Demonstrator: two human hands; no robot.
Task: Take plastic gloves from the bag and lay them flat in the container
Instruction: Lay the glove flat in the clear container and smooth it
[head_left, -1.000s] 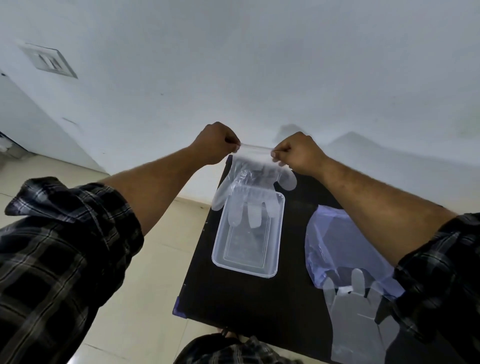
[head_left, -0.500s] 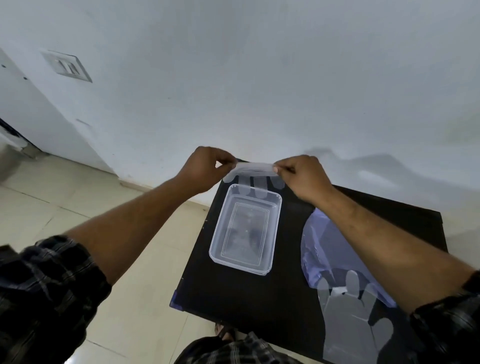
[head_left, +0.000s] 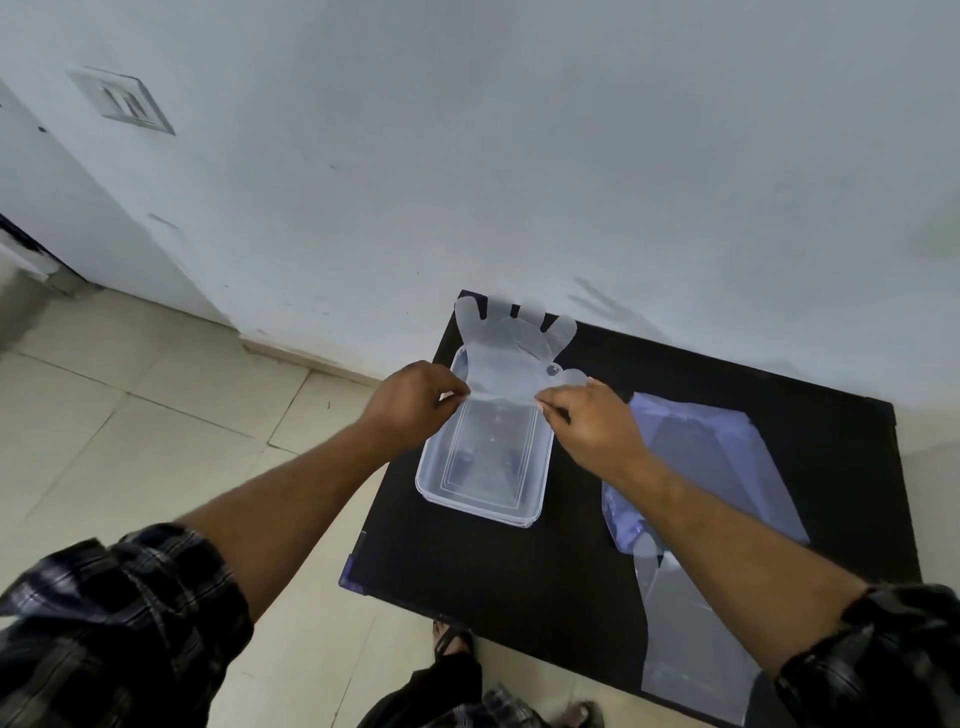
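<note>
Black table (head_left: 467, 571) fills the lower right of the frame, w/ the bluish bag (head_left: 717, 457) lying flat at right & the clear container (head_left: 441, 483) at centre. The glove (head_left: 511, 343) drapes over the container's far rim, its finger end spread toward the wall, cuff edge stretched betw. your hands. Your left hand (head_left: 410, 402) pinches the cuff's left corner; your right hand (head_left: 592, 423) pinches the right corner. Both grips narrow, thumb to fingertip, above the container's far half.

Both hands (head_left: 415, 402) (head_left: 587, 423) come down and toward the body; the glove (head_left: 511, 345) now drapes over the container's (head_left: 483, 501) far end, fingers pointing away.
</note>
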